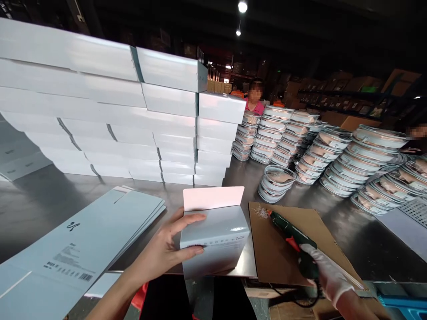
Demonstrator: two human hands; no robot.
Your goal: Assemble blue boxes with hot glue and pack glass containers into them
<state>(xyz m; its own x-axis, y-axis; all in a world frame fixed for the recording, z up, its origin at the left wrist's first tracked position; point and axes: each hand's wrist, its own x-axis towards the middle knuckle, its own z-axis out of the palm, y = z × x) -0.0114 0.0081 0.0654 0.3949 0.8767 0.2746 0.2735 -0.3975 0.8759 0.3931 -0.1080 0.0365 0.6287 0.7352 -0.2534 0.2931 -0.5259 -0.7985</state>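
Observation:
A light blue carton stands at the table's front edge, its pinkish end flap raised at the far side. My left hand grips the carton from the left, fingers over the top and thumb on the near printed face. In my gloved right hand is a dark green hot glue gun with a red trigger. Its orange nozzle points up and left over a brown cardboard sheet, close to a small heap of glue strands.
Flat printed cartons lie in a pile at left. Behind them rises a wall of stacked white boxes. Several stacks of round lidded containers fill the right, with a shorter stack nearer. A person is beyond the stacks.

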